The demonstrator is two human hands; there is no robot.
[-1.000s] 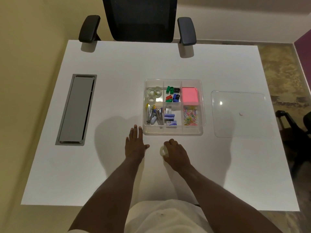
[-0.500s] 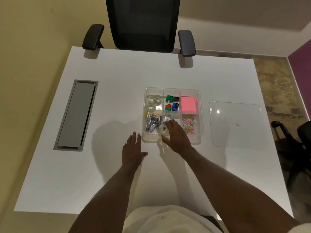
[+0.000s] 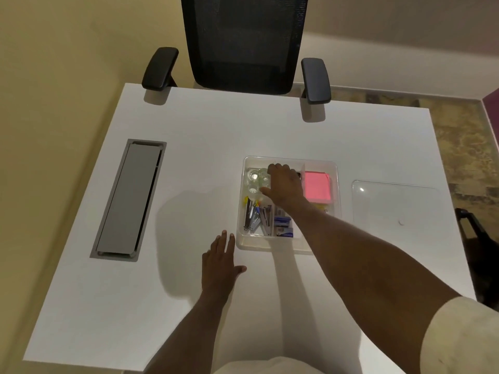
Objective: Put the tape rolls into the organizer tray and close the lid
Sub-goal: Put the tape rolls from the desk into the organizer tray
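A clear organizer tray (image 3: 266, 246) sits mid-table with its top uncovered. Its back-left compartment holds several clear tape rolls (image 3: 253, 175). My right hand (image 3: 285, 184) reaches over the tray's back row, and its fingers and thumb curl around one more clear tape roll (image 3: 264, 178) at the right side of that compartment. My left hand (image 3: 220, 263) lies flat on the table just left of the tray's near corner, fingers apart and holding nothing. The clear lid (image 3: 394, 203) lies flat on the table to the right of the tray.
The tray's other compartments hold pink sticky notes (image 3: 317, 186), staplers (image 3: 253, 215) and staple boxes (image 3: 283, 225). A grey cable hatch (image 3: 129, 199) is set into the table on the left. A black office chair (image 3: 243, 41) stands at the far edge.
My right hand lifted the tape roll from the table in front of the tray and carried it forward over the tray to the back-left compartment. My left hand stayed flat.
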